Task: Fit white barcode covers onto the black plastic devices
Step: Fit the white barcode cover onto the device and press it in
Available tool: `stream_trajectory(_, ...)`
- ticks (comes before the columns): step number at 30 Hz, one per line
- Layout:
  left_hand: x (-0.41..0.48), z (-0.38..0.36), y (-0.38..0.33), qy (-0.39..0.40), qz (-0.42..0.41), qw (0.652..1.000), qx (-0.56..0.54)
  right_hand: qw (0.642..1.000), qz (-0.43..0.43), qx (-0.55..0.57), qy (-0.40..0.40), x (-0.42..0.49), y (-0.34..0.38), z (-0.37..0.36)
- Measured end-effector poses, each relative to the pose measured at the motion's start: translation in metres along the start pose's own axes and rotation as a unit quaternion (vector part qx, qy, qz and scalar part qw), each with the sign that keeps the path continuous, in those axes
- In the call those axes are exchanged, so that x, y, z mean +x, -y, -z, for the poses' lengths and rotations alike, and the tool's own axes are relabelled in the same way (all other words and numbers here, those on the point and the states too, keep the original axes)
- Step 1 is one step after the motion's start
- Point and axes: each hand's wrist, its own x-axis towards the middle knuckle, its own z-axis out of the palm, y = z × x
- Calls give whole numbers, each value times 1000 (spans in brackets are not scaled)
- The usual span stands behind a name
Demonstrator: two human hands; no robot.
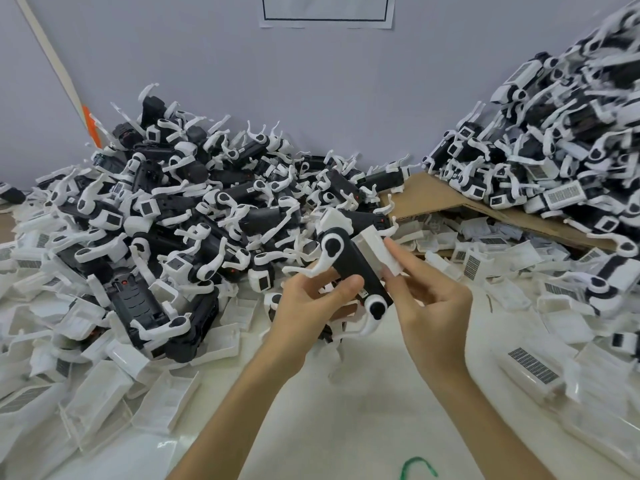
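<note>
**Item in hand:** one black device [356,271] with white arms at both ends, held above the table [363,410]. The left hand [311,299] grips its lower body, fingers and thumb curled round it.

**White cover** [379,249]: pinched in the right hand [433,296] and set against the device's upper right side. Whether it has seated or only touches, this angle does not show.

**Stock, left:** a large heap of devices [173,209], mostly showing bare black bodies — judged still to be fitted.

**Stock, right:** a second heap [554,150], partly on a cardboard sheet [433,199], many with barcode panels showing — judged done.

**Loose covers** [97,386]: scattered over the table on both sides of the hands, in plenty.

**Progress:** mid-job. The current piece is at the fitting step, and the left heap suggests much remains.

**Position:** the cover lies at the right hand's fingertips, touching the device, which sits between the two hands.
</note>
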Motion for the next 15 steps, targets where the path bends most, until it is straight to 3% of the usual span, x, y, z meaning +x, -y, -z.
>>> stream_trajectory(4, 1, 2, -2, -7, 10, 1000, -22, 998, -2, 18, 55, -5, 1, -3)
stream_trajectory(15, -3, 2, -7, 6, -6, 998, -55, 990, -33, 76, 110, -4, -2, -6)
